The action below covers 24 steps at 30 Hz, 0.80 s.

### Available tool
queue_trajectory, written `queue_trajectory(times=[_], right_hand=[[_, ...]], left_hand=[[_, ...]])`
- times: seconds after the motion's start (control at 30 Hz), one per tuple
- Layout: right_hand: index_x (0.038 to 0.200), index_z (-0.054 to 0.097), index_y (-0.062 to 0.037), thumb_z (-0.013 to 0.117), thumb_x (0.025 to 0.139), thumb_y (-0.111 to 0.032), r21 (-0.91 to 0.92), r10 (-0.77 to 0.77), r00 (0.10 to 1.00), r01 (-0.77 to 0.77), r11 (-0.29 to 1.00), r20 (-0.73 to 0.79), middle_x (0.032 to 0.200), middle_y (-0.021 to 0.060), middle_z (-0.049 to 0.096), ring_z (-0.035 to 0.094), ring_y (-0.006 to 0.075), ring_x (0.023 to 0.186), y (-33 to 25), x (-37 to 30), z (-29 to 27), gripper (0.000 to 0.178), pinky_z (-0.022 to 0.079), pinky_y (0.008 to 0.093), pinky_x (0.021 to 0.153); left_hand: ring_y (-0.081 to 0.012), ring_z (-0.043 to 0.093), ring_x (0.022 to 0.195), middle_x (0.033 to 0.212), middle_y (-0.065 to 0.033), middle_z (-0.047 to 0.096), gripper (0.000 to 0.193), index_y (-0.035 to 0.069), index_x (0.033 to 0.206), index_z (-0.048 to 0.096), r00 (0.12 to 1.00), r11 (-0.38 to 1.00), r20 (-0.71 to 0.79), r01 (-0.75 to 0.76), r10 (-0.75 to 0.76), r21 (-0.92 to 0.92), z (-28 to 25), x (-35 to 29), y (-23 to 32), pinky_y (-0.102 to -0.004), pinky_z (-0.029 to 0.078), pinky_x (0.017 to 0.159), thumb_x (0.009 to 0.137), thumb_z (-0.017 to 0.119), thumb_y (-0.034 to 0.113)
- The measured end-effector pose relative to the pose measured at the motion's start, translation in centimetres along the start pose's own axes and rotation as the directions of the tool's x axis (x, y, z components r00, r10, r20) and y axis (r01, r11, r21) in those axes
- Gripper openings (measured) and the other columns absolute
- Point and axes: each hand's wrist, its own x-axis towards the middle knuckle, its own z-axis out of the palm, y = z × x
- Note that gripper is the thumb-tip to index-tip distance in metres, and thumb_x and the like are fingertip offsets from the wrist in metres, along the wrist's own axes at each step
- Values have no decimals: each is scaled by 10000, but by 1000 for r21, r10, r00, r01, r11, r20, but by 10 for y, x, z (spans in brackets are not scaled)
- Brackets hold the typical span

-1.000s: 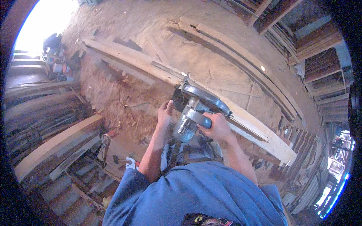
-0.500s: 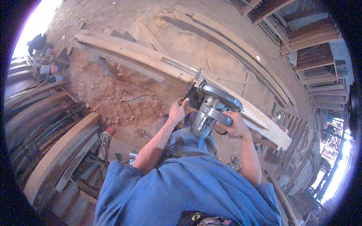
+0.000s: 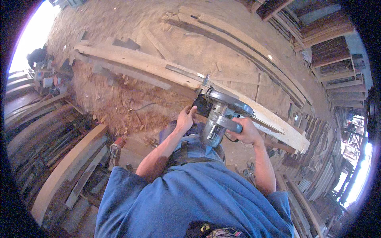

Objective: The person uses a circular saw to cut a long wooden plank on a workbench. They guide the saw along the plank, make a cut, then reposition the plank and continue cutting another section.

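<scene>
A metallic grey circular saw (image 3: pixel 213 127) rests along a long pale timber beam (image 3: pixel 145 60) that runs across the view from far left to near right. My right hand (image 3: pixel 247 131) is wrapped round the saw's rear handle. At the saw's left side, my left hand (image 3: pixel 185 119) grips the dark edge of its base with thumb and fingers; part of those fingers is hidden. A narrow slot shows in the beam to the left of the saw, and a gap runs along it to the right. The blade cannot be made out.
Beyond the beam, long curved timbers (image 3: pixel 242 49) lie on the sandy ground. Curved planks (image 3: pixel 65 170) are stacked at my left, near a red-topped object (image 3: pixel 119 142). Boards (image 3: pixel 313 135) stand in rows at the right. Wood chips and a thin cord lie left of my hands.
The view has shifted slightly, and the saw with both hands appears a little further left against the picture. Both hands keep the same hold on it.
</scene>
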Motion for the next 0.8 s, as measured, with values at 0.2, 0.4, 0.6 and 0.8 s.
queue_trajectory(times=[0.2,0.4,0.6,0.8], right_hand=[[899,681,-40,829,823,-177,-59,-136,987,131,990,-89,750,161,653,648,345,679,3,1,1,216,494,414,649],[974,714,-67,844,724,-170,-43,-44,999,42,998,-33,844,188,718,718,412,844,9,2,2,300,552,463,722],[1012,724,-54,850,718,-175,-50,-25,999,24,998,-26,908,198,731,717,412,893,14,2,4,343,560,471,764],[904,711,-47,841,798,-172,-40,-108,988,104,994,-107,772,174,691,686,375,717,9,1,5,209,509,424,655]], left_hand=[[-188,665,705,853,-102,714,552,-14,1246,686,1000,1000,11,-15,14,0,4,16,-30,-346,525,655,1048,611,496],[-130,594,655,814,-40,665,497,6,1213,688,999,998,6,44,-44,-49,2,5,-14,-309,494,609,1047,636,472],[-130,593,648,788,-41,655,510,-11,1187,693,999,996,1,42,-42,-74,3,3,-10,-313,490,598,1040,650,475],[-127,596,651,806,-45,667,515,-13,1172,704,1000,999,0,19,-19,-27,1,8,-17,-312,487,588,1039,648,482]])
